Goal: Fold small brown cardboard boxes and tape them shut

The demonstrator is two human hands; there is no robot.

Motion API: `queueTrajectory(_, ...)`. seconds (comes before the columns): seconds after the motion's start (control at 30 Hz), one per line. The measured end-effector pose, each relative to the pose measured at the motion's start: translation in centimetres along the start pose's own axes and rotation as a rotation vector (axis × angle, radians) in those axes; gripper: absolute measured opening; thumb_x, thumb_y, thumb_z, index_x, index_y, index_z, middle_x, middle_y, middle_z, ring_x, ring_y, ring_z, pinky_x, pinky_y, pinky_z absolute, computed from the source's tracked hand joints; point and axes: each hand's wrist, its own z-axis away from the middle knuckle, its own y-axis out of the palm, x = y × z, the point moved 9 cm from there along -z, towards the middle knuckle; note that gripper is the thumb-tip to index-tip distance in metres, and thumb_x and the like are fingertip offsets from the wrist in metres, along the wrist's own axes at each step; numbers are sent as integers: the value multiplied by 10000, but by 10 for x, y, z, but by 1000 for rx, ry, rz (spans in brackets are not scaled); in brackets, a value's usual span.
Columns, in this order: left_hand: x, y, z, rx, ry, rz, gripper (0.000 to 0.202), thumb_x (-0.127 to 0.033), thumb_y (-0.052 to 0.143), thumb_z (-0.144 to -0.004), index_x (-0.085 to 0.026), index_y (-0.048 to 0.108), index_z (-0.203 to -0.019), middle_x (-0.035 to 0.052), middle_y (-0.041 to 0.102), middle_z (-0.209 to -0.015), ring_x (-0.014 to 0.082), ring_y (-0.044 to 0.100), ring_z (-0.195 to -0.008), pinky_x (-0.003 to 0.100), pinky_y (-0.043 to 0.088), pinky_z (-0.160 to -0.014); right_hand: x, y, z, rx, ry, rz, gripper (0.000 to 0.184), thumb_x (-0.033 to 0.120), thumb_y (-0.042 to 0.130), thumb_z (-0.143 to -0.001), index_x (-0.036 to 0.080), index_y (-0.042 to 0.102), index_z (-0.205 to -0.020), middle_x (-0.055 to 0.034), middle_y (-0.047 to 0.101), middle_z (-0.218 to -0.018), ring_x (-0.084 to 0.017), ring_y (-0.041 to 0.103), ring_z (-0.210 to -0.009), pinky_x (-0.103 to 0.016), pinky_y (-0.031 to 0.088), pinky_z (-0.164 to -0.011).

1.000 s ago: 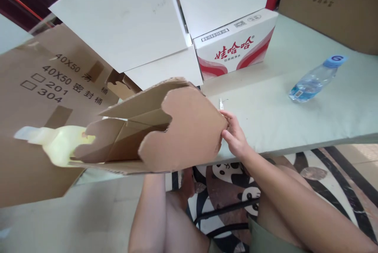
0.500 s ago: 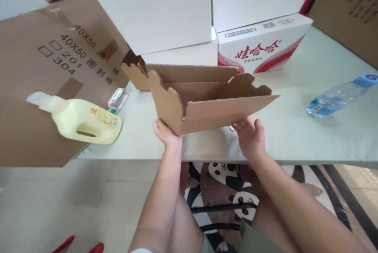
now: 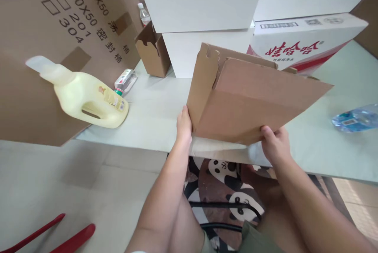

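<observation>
A brown cardboard box [image 3: 251, 99] is held up over the near part of the table, tilted so that its broad side faces me. Notched edges show along its top, and its inside is hidden. My left hand [image 3: 184, 123] grips its lower left corner, fingers mostly behind the cardboard. At the lower right edge, my right hand [image 3: 276, 142] pinches the box, with the thumb on the near face and the other fingers out of sight behind. Under that hand, something clear and pale [image 3: 256, 154] lies on the table, too blurred to name.
A yellow jug [image 3: 91, 99] and a small clear bottle [image 3: 125, 81] lie at left beside a large printed carton [image 3: 97, 48]. A small notched box [image 3: 153, 56] stands behind. White boxes [image 3: 203, 4] fill the back. A water bottle [image 3: 356, 119] lies on the pale tabletop [image 3: 147, 123].
The box has tipped up, its opening turning away and its broad side toward me. My right hand now has its thumb on the near face. The view has shifted left.
</observation>
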Motion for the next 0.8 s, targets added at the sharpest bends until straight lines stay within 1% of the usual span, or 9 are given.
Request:
queueTrajectory(0.1, -19, -14, -1, -57, 113, 24, 369, -544, 746, -784, -198, 635, -847, 72, 723, -944, 215, 676, -923, 298, 518, -765, -3, 2, 4, -58, 100, -175, 428, 549, 762, -715, 204, 684, -957, -65, 752, -954, -259, 696, -968, -417, 575, -864)
queueTrajectory(0.23, -24, -13, 2, 18, 16, 272, 445, -331, 911, -613, -224, 592, -903, -1, 721, -869, 154, 680, -753, 256, 530, -670, -6, 8, 7, -84, 230, -324, 406, 483, 797, -701, 230, 689, -999, -35, 766, -975, -243, 719, -983, -412, 593, -908)
queueTrajectory(0.37, -12, 0, 7, 136, -224, 460, 366, -298, 836, -711, -202, 679, -1027, 61, 757, -1026, 206, 722, -896, 327, 592, -786, -13, 21, 10, 30, 377, -370, 432, 496, 844, -641, 245, 704, -964, -34, 784, -980, -258, 735, -989, -411, 603, -917)
queueTrajectory(0.4, -11, -1, 6, 122, -233, 454, 332, -298, 812, -743, -194, 693, -1036, 77, 757, -1069, 220, 723, -932, 345, 599, -810, -16, 26, 12, 85, 432, -361, 449, 505, 859, -618, 242, 708, -950, -41, 788, -973, -269, 741, -975, -424, 607, -907)
queueTrajectory(0.5, -15, -14, 0, -28, -146, 386, 249, -224, 784, -762, -187, 711, -997, 85, 757, -1103, 224, 722, -953, 344, 612, -802, -18, 39, 26, 254, 554, -342, 508, 507, 901, -546, 217, 717, -921, -68, 794, -947, -296, 754, -912, -454, 616, -876)
queueTrajectory(0.57, -15, -12, -2, -56, -143, 353, 219, -198, 774, -755, -178, 713, -965, 84, 763, -1062, 210, 726, -899, 323, 613, -756, -13, 40, 33, 280, 560, -376, 535, 475, 919, -516, 207, 716, -932, -71, 794, -949, -292, 756, -881, -443, 623, -853)
queueTrajectory(0.67, -18, 7, 2, 57, -186, 371, 167, -276, 706, -808, -173, 709, -939, 57, 758, -890, 161, 708, -715, 262, 576, -616, -6, 22, 35, 140, 546, -431, 479, 444, 893, -557, 204, 696, -923, -63, 782, -875, -265, 748, -779, -404, 640, -734)
queueTrajectory(0.73, -20, 22, 9, 178, -245, 376, 260, -398, 585, -869, -165, 697, -896, 39, 712, -733, 139, 659, -572, 236, 517, -511, 3, -7, 32, -37, 504, -449, 401, 462, 830, -640, 216, 665, -909, -45, 756, -801, -228, 717, -673, -361, 624, -595)
queueTrajectory(0.8, -21, 29, 16, 250, -296, 365, 403, -477, 443, -895, -153, 672, -825, 29, 647, -622, 129, 603, -479, 225, 464, -455, 29, -43, 25, -170, 372, -404, 314, 461, 752, -731, 243, 612, -910, 2, 706, -745, -164, 651, -568, -277, 549, -447)
